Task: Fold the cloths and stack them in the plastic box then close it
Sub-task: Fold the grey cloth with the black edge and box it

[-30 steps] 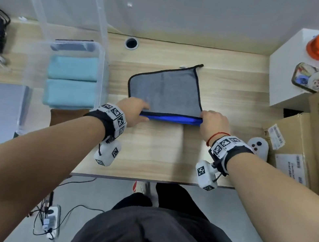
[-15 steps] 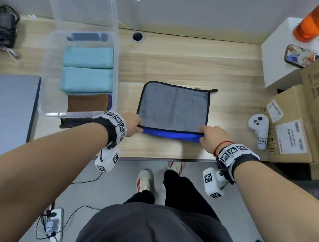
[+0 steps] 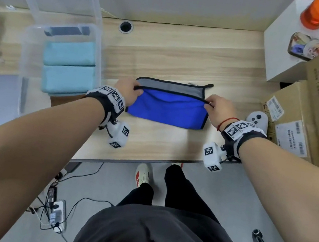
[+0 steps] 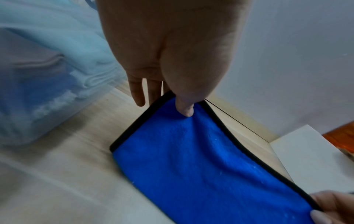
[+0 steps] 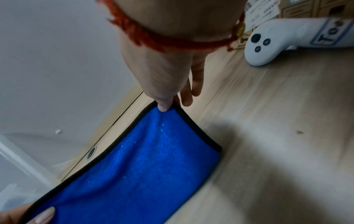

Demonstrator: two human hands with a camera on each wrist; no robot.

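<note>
Two hands pinch one cloth (image 3: 167, 109) on the wooden desk (image 3: 150, 142): the left hand (image 3: 126, 91) holds its raised left corner between thumb and fingers, the right hand (image 3: 218, 110) its right corner likewise; the blue side faces up, grey showing beyond; farther left, the open plastic box (image 3: 100, 50) holds folded light-blue cloths (image 3: 68, 66).

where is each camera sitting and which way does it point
Head: on the head, looking down at the desk; shows both forearms, legs, left hand, right hand.
Left wrist: looks along the left hand pinching the blue cloth.
Right wrist: looks along the right hand, white controller beside.
All three views share the cloth; each wrist view catches the other hand's fingertips.
</note>
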